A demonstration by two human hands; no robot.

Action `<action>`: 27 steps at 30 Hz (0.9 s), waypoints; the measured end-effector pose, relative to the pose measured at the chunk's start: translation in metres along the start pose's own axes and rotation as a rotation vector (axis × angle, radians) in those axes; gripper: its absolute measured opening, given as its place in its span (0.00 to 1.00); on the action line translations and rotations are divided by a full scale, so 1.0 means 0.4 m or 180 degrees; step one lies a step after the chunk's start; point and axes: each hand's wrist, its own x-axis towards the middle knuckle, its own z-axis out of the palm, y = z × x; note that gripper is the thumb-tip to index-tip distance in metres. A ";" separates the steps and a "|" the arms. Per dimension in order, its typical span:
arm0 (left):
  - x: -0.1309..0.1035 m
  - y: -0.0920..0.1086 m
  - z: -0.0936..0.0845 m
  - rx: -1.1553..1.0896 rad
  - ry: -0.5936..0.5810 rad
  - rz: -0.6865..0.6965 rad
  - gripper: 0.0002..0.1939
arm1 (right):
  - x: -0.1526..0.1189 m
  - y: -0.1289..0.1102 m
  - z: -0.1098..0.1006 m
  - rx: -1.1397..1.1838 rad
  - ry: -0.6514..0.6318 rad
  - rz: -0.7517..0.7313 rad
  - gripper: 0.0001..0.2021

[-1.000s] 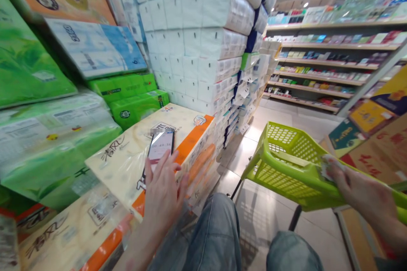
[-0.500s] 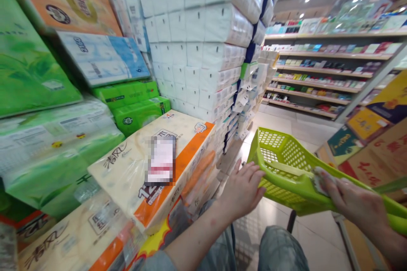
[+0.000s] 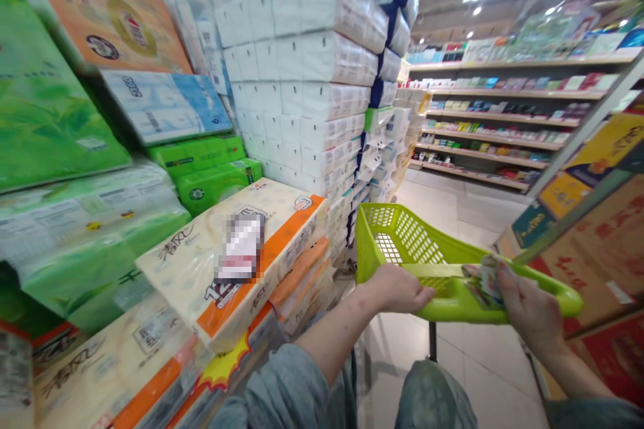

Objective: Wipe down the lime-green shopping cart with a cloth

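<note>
A lime-green plastic shopping basket (image 3: 453, 308) with perforated walls stands in front of me at right of centre. My left hand (image 3: 395, 289) is closed over its near edge, fingers curled around the rim. Farther right, my right hand (image 3: 530, 312) pinches a crumpled cloth (image 3: 487, 278), pale with darker patches, against the basket's thick near rim. Whether it is fabric or paper I cannot make out. To the left, a blurred-out phone-like object (image 3: 242, 248) lies on a cream and orange tissue pack (image 3: 176, 281), apart from both hands.
Stacked white tissue packs (image 3: 282, 60) rise behind the cream pack. Green packs (image 3: 80, 241) pile up on the left. Printed cartons (image 3: 588, 241) stand at the right, and stocked shelves (image 3: 503, 120) line the back beyond the tiled floor (image 3: 453, 208).
The basket has swung round and its far end shifted left. My left hand has gone from resting on its edge to gripping it. My right hand remains at the rim with the cloth.
</note>
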 end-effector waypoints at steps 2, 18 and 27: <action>0.006 0.013 0.001 0.0005 -0.0078 -0.0041 0.29 | -0.020 -0.048 0.007 0.0223 0.0223 -0.0151 0.21; 0.026 0.119 0.024 0.0066 0.0402 -0.0139 0.26 | -0.105 -0.136 -0.005 0.0626 0.0576 0.0147 0.20; 0.041 0.164 0.038 -0.0172 0.0507 -0.0365 0.26 | -0.099 0.006 0.032 0.0740 0.0519 0.1722 0.36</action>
